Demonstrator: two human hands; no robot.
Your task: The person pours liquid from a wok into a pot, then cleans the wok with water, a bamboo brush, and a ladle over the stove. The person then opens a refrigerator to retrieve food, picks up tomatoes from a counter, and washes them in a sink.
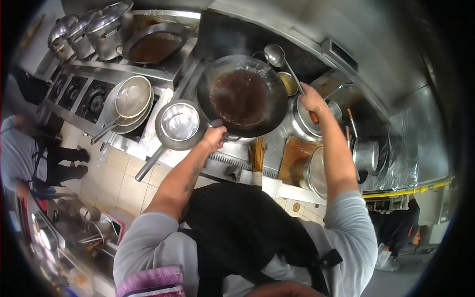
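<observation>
A large dark wok (205,91) sits on the stove in front of me, with dark brown liquid (240,96) bubbling inside. My left hand (214,136) is closed on the wok's near left edge by its handle; a small grey patch, perhaps cloth, shows at the fingers. My right hand (313,99) grips a long metal ladle (275,54) by its shaft, and the orange-brown handle end sticks out below the fist. The ladle's bowl is raised near the wok's far right rim, beside a container of yellowish liquid (287,83).
Left of the wok lie a perforated strainer with a metal bowl (180,121) and round sieves (133,96). A bamboo brush (257,157) stands at the front edge. Pots (366,155) crowd the right. Another wok (156,48) sits back left. One person (34,153) stands left, another (398,222) right.
</observation>
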